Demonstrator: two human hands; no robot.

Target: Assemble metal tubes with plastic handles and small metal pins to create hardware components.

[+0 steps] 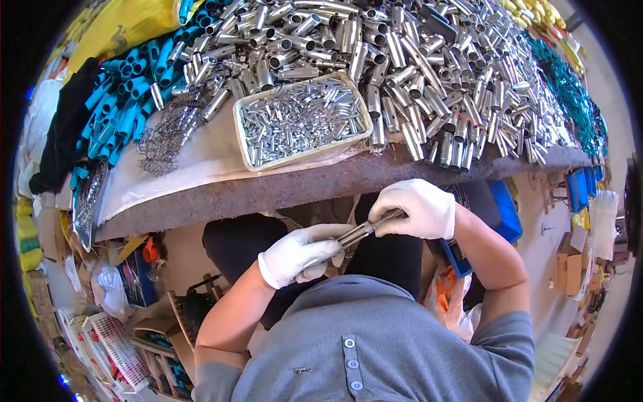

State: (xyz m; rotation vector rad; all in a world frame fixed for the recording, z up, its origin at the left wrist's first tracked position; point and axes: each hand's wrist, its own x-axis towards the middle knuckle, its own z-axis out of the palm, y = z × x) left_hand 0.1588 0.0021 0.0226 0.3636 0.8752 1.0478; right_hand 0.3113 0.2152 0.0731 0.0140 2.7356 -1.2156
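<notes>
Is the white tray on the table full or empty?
Full. The white tray is heaped with small metal tubes, which cover its bottom nearly up to the rim.

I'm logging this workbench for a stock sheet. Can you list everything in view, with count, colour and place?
metal tubes: a large heap, too many to count, silver, across the table's middle and right
tray: one, cream, near the table's front edge, filled with small silver sleeves
blue tubes: a pile, blue, table's left
springs: a tangle, dark wire, left of the tray
black cloth: one, black, far left
table: one, grey felt-covered edge, upper half
white baskets: a few, white, on the floor at lower left
rod: one, silver, held between both hands
left hand: white glove, gripping the rod's lower end
right hand: white glove, gripping the rod's upper end
</notes>
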